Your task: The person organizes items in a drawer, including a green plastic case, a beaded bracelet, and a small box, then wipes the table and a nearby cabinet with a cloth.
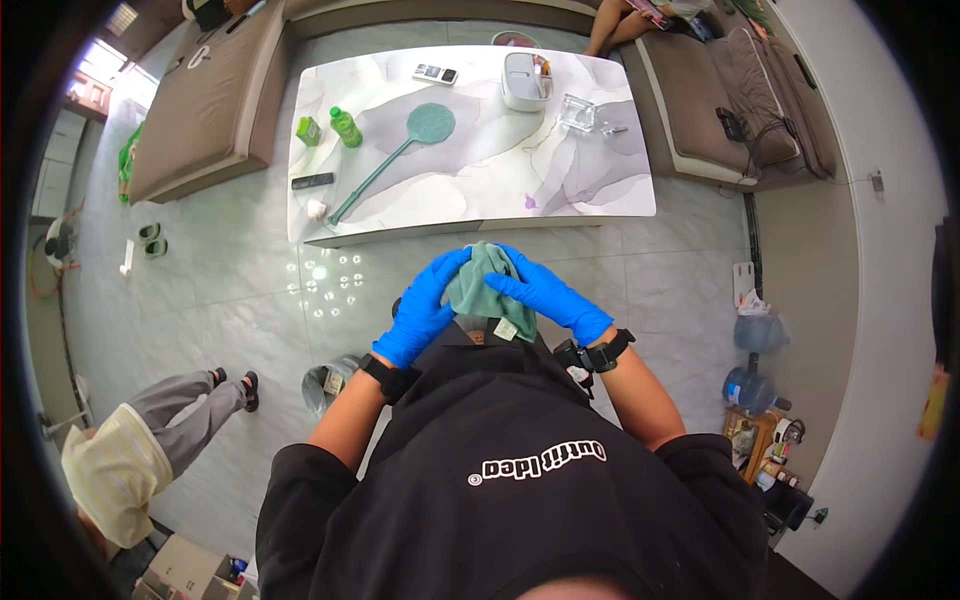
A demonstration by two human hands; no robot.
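A crumpled green cloth (480, 285) with a small pale tag is held in front of my body, between both gloved hands. My left hand (424, 305), in a blue glove, grips the cloth's left side. On the other side my right hand (550, 295), gloved the same way, has its fingers closed over the top and right of the cloth. The lower corner of the cloth hangs down toward my black shirt. Just beyond my hands stands a marble-patterned table (470, 185), and a green fly swatter (432, 123) lies on it.
The table also bears a green bottle (345, 128), a green box (308, 131), a black remote (312, 181), a white caddy (524, 82) and a glass ashtray (579, 112). A lined bin (322, 388) stands at left, near another person (125, 460). Sofas (215, 100) flank the table.
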